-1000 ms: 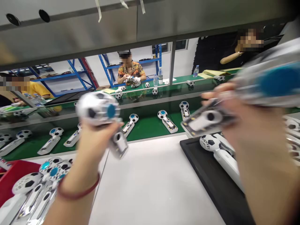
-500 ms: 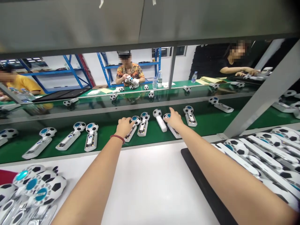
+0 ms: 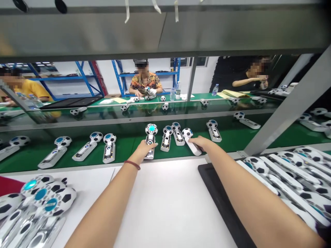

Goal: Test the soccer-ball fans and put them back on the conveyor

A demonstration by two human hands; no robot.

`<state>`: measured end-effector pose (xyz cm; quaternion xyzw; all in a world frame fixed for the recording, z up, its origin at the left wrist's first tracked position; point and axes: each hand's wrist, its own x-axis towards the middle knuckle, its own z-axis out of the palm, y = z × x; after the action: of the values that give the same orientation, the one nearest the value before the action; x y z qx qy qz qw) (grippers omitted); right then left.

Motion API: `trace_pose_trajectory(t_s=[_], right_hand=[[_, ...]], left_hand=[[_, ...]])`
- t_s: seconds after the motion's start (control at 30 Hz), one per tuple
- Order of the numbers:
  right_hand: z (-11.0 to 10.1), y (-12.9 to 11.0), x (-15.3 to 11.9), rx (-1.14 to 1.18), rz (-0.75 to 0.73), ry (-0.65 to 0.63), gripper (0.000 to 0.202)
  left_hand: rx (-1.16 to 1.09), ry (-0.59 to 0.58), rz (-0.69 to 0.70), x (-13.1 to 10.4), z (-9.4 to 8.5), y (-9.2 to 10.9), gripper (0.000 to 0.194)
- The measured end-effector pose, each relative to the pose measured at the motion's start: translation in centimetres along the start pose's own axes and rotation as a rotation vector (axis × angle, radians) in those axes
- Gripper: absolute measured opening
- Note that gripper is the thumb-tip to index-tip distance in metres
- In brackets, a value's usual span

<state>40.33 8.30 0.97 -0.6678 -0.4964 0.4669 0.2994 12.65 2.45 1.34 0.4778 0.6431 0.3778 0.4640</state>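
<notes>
My left hand [image 3: 145,150] is closed round the handle of a soccer-ball device [image 3: 151,129] with a lit blue disc, at the near edge of the green belt [image 3: 134,137]. My right hand [image 3: 201,142] grips a white-backed soccer-ball device [image 3: 192,146], its ball pointing away and to the left. Between my hands lie two more devices, one [image 3: 166,139] nearer my left hand and another [image 3: 177,133] beside the one at my right hand. Their open handles show the inner parts. A further device [image 3: 214,131] lies to the right of my right hand.
White worktop [image 3: 165,206] in front of me. Stacked devices [image 3: 49,203] at the left; a black tray [image 3: 219,203] and rows of devices [image 3: 289,172] at the right. A slanted metal post [image 3: 287,100] stands right. Three people sit across the belt.
My left hand now holds a device whose disc is lit and which stands straighter. The device at my right hand now shows its white back. The devices between my hands have shifted.
</notes>
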Motion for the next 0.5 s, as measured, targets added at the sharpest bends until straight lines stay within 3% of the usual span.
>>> trace_pose_trajectory(t_s=[0.1,0.2,0.4,0.5], right_hand=[[-0.5,0.0,-1.4,0.147,0.045,-0.178,0.037],[-0.5,-0.5,-3.3,0.339,-0.028,-0.330,0.031],[-0.4,-2.5,-7.8,0.568,-0.283,-0.378,0.036],[-0.4,-3.1,-10.1,0.673,-0.448,-0.449,0.044]], left_hand=[[-0.272,-0.048,0.072,-2.7,0.6,0.4,0.052],[-0.450,-0.093,0.125,-4.9,1.0,1.6,0.049],[-0.873,-0.305,-0.008,-8.5,1.9,3.8,0.054],[-0.871,-0.328,-0.055,-10.1,2.4,4.2,0.061]])
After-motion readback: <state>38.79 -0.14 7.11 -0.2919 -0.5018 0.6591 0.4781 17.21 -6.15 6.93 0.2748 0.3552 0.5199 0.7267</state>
